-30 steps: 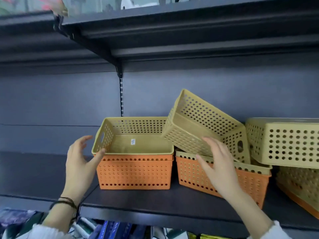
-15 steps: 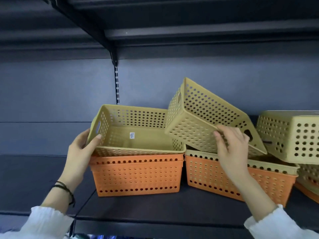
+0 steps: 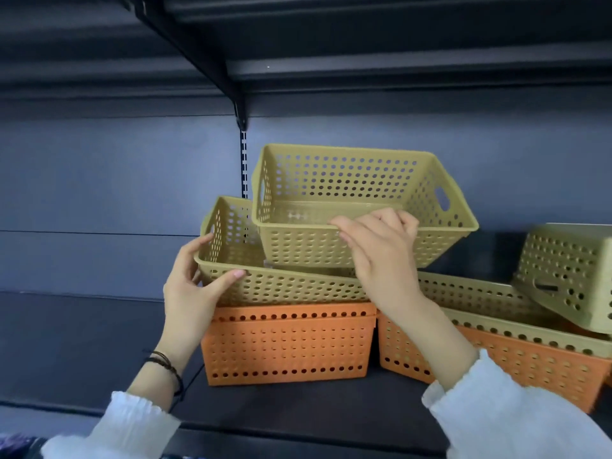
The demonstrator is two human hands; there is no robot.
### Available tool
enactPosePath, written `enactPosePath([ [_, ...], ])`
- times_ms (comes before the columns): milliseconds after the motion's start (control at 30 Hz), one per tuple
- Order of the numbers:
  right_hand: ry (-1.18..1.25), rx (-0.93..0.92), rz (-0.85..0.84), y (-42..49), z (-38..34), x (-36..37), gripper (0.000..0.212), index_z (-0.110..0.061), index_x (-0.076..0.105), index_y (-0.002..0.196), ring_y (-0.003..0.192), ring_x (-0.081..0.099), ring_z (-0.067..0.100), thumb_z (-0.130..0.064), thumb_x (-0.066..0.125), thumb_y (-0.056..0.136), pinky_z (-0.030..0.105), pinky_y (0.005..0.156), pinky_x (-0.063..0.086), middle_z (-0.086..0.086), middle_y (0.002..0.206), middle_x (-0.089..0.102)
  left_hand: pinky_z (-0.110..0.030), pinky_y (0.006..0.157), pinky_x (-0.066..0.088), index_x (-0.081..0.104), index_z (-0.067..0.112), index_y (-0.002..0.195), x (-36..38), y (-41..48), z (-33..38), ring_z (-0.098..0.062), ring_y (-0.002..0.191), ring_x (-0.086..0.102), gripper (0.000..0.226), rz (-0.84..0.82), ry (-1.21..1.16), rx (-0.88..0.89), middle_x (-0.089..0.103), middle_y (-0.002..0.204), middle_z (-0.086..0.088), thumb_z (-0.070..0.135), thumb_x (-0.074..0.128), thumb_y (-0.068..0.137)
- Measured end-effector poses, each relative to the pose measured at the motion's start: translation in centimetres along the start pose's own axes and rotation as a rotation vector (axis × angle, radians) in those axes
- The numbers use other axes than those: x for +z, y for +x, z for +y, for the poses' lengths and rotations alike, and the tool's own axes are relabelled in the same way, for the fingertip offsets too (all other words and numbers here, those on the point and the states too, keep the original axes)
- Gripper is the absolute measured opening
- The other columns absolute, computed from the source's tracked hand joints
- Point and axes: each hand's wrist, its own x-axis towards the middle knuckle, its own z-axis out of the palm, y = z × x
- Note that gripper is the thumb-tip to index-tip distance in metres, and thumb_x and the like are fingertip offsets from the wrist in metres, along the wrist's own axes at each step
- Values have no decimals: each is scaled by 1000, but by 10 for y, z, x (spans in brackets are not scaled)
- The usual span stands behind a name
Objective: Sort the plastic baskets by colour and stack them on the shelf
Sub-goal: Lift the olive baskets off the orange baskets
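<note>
Dark shelf (image 3: 298,409) at frame bottom bearing orange basket (image 3: 288,346). Left hand (image 3: 195,286) pinching tilted yellow basket (image 3: 284,286) atop it; right hand (image 3: 381,250) gripping upper yellow basket (image 3: 357,200), apparently nesting at centre.

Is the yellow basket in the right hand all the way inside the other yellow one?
No. The raised yellow basket, held by the right hand, sits high, only its bottom inside the lower yellow basket.

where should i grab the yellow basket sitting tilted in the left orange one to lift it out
Take the lower yellow basket by its two short ends, from the sides: each end likely has a handle slot under the rim, and the left hand already pinches the left corner.
</note>
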Motion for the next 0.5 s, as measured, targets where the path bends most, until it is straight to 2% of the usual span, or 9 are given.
enactPosePath([
  [33, 7, -12, -8, 2, -5, 3, 29, -20, 73, 103, 82, 47, 17, -1, 65, 83, 32, 82, 23, -7, 80, 70, -26, 69, 47, 58, 31, 124, 1, -1, 2, -5, 61, 46, 62, 35, 22, 9, 55, 85, 8, 19, 84, 69],
  [100, 25, -39, -22, 5, -15, 7, 33, -20, 73, 104, 84, 46, 16, 2, 67, 80, 32, 83, 22, -7, 81, 70, -23, 62, 42, 59, 32, 124, 1, -3, 9, -4, 54, 34, 63, 81, 18, 7, 46, 76, -1, 23, 84, 67],
  [167, 41, -67, -32, 6, -24, 8, 35, -20, 72, 106, 84, 45, 15, 3, 66, 80, 31, 85, 20, -7, 81, 70, -31, 68, 50, 59, 37, 122, 0, -6, 19, -11, 61, 39, 63, 94, -40, -14, 47, 77, -4, 24, 85, 66],
  [233, 51, -89, -24, 7, -32, 8, 38, -20, 72, 109, 84, 45, 15, 3, 66, 80, 30, 85, 19, -7, 82, 70, -42, 76, 55, 58, 38, 124, -1, -11, 28, -19, 69, 45, 69, 104, -81, -35, 55, 86, -5, 29, 85, 61],
  [333, 52, -95, 7, 13, -41, 8, 38, -20, 71, 112, 84, 47, 16, 0, 66, 81, 31, 86, 21, -7, 82, 68, -35, 82, 58, 55, 29, 135, -3, -15, 34, -12, 76, 60, 85, 98, -106, -48, 70, 105, 3, 36, 82, 55],
  [400, 75, -75, -18, 21, -45, 10, 33, -19, 70, 113, 84, 48, 18, -5, 63, 84, 32, 85, 23, -7, 81, 67, -35, 90, 56, 52, 26, 138, -2, -15, 32, -6, 93, 69, 87, 89, -133, -72, 71, 116, 5, 33, 83, 57],
  [433, 94, -59, -53, 25, -47, 12, 30, -19, 70, 113, 83, 49, 19, -8, 62, 85, 33, 84, 23, -6, 82, 67, -36, 92, 55, 52, 26, 138, -2, -16, 29, -6, 99, 69, 86, 89, -131, -88, 72, 116, 5, 31, 84, 58],
  [500, 127, -33, -140, 31, -48, 19, 28, -19, 70, 112, 84, 51, 21, -12, 63, 86, 35, 82, 25, -6, 84, 68, -37, 92, 55, 55, 30, 132, -1, -18, 24, -7, 98, 69, 77, 106, -105, -124, 73, 110, 6, 30, 85, 60],
])
